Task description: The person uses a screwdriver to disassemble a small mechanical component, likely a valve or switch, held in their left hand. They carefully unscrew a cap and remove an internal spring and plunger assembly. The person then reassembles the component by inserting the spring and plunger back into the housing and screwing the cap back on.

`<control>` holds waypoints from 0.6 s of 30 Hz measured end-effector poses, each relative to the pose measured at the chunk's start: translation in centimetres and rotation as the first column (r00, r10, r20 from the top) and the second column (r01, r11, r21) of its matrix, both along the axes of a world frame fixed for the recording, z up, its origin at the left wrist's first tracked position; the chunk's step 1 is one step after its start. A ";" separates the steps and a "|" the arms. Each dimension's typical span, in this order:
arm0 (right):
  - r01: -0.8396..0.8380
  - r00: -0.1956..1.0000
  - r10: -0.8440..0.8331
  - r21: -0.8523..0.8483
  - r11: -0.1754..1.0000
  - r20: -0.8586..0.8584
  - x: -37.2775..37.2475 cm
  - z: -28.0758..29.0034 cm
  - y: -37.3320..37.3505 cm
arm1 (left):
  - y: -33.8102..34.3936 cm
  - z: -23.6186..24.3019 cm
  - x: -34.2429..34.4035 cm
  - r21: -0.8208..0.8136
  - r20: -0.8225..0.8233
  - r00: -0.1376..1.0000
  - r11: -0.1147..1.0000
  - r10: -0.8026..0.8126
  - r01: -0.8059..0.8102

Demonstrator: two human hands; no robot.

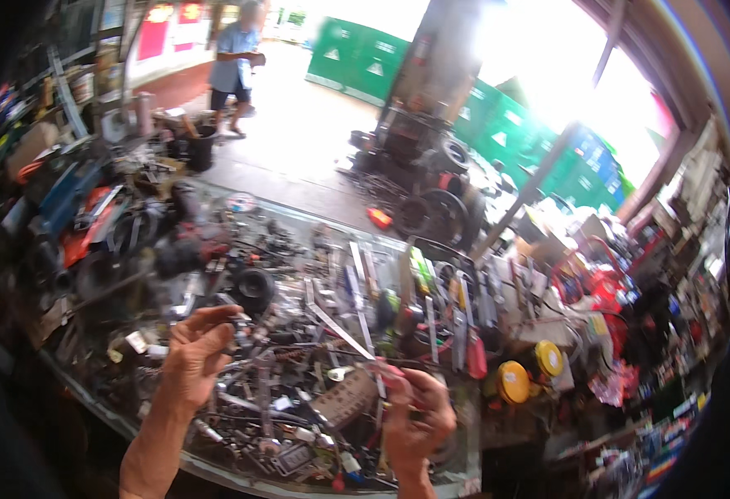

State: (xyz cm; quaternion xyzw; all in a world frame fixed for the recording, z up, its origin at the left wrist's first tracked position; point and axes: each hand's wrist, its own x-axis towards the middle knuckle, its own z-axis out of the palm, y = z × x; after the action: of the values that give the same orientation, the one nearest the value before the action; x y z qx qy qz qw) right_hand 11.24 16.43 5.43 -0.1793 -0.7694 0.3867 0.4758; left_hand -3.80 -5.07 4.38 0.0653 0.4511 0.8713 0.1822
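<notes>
Looking down from head height, the view showed a cluttered workshop surface [215, 466], its curved near edge running across the lower part of the picture. Loose metal parts, bolts, blades and hand tools covered almost all of it. Dark machine parts and a red power tool [90, 220] were heaped at the left. Two round yellow tins [529, 371] sat near the right end. Beyond the far edge lay an open concrete floor [298, 125], brightly lit, where another person [233, 66] stood well apart, in front of green panels [356, 54]. A stack of wheels and engine parts [427, 179] stood on that floor.

Little bare room was left on the surface itself; the only free space was above the heap.

The left hand [194, 353] was raised over the parts, fingers [215, 318] curled close together, pinching something too small to make out. The right hand [415, 416], near the front edge, had its fingers closed around a thin reddish tool [391, 374].
</notes>
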 end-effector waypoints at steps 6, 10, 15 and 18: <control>0.042 0.962 -0.077 0.135 0.990 0.261 0.2 0.7 0.7 | 1.1 -0.2 0.1 0.046 -0.048 0.996 0.996 -0.076 0.078; 0.039 0.969 -0.154 0.502 0.864 0.191 -0.1 0.7 1.3 | 1.6 -0.6 0.7 -0.024 -0.078 0.996 0.999 -0.051 0.049; -0.291 0.957 0.281 0.279 0.915 0.076 -0.7 0.7 -1.6 | 1.6 1.2 2.3 -0.138 -0.038 0.987 0.979 -0.156 0.149; -0.410 0.908 0.406 0.022 0.912 0.104 -0.5 -0.6 -3.0 | 2.9 0.2 2.9 -0.144 -0.069 0.954 0.949 -0.291 0.279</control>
State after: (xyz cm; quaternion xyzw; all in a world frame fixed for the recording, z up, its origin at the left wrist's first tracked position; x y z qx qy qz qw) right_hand 10.72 13.47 4.87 -0.0231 -0.8202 0.4517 0.3504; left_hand -0.94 -2.17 4.55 0.1563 0.5015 0.8000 0.2899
